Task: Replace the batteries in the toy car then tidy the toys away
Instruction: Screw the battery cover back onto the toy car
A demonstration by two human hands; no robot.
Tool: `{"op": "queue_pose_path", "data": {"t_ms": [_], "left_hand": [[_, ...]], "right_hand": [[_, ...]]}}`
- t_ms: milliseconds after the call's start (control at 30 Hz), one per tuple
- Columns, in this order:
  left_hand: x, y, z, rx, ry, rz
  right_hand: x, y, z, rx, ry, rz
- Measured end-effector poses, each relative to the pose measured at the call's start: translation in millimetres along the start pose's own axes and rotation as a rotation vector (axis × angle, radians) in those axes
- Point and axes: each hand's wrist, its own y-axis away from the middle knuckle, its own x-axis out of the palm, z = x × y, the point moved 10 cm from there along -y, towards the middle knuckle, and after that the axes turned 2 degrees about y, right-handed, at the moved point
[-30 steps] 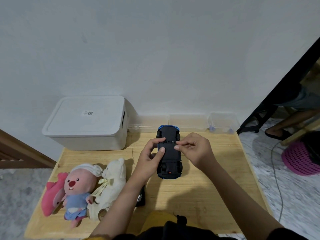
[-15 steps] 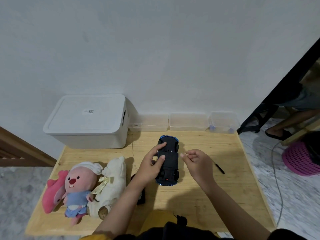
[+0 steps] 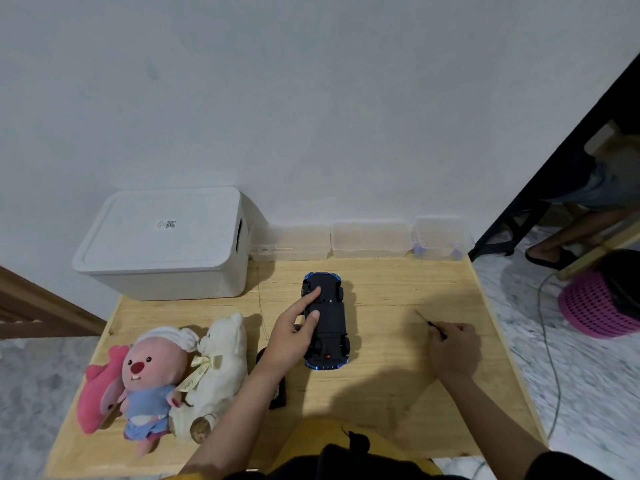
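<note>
A blue toy car (image 3: pixel 329 320) lies upside down on the wooden table (image 3: pixel 398 393), its black underside facing up. My left hand (image 3: pixel 294 332) holds its left side, index finger on the underside and thumb against the edge. Off to the right, my right hand (image 3: pixel 453 349) lies on the table with its fingers curled round a thin black screwdriver (image 3: pixel 429 323), whose tip points up and left. Three plush toys lie at the left: a pink one (image 3: pixel 100 389), a pink-faced one in blue (image 3: pixel 152 379) and a white bear (image 3: pixel 218 372).
A lidded white storage box (image 3: pixel 162 244) stands at the back left. Three clear plastic containers (image 3: pixel 367 239) line the wall. A black object (image 3: pixel 277 393) lies partly under my left forearm. At the right, beyond the table edge, are a pink basket (image 3: pixel 595 306) and a person's foot.
My right hand left the car's underside and moved right across the table to the screwdriver, which it now grips. My left hand stayed on the car.
</note>
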Motion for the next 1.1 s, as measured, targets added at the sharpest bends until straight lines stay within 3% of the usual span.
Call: {"op": "queue_pose_path", "data": {"t_ms": [167,367,533,667,900,1100], "left_hand": [[-0.6,-0.8,-1.4,0.006,-0.007,-0.011],[1.5,-4.2,-13.7,0.016,0.049,-0.035],[2.5,-4.7,-38.7,0.089,0.083,-0.053],[2.6,-3.5,-69.4,0.16,0.123,-0.086],[-1.9,6.0,-121.5,0.27,0.182,-0.169],[-6.8,14.2,-139.7,0.3,0.201,-0.236]], "right_hand": [[-0.1,-3.4,7.6,-0.015,-0.07,-0.008],[-39.7,14.0,69.4,-0.13,-0.572,0.016],[-60.0,34.9,124.4,0.019,-1.159,0.308],[-84.6,52.0,176.2,-0.031,-1.304,0.452],[-153.4,68.3,230.2,-0.504,-1.15,0.15],[-167.7,71.8,236.7,-0.56,-1.181,-0.007]]}}
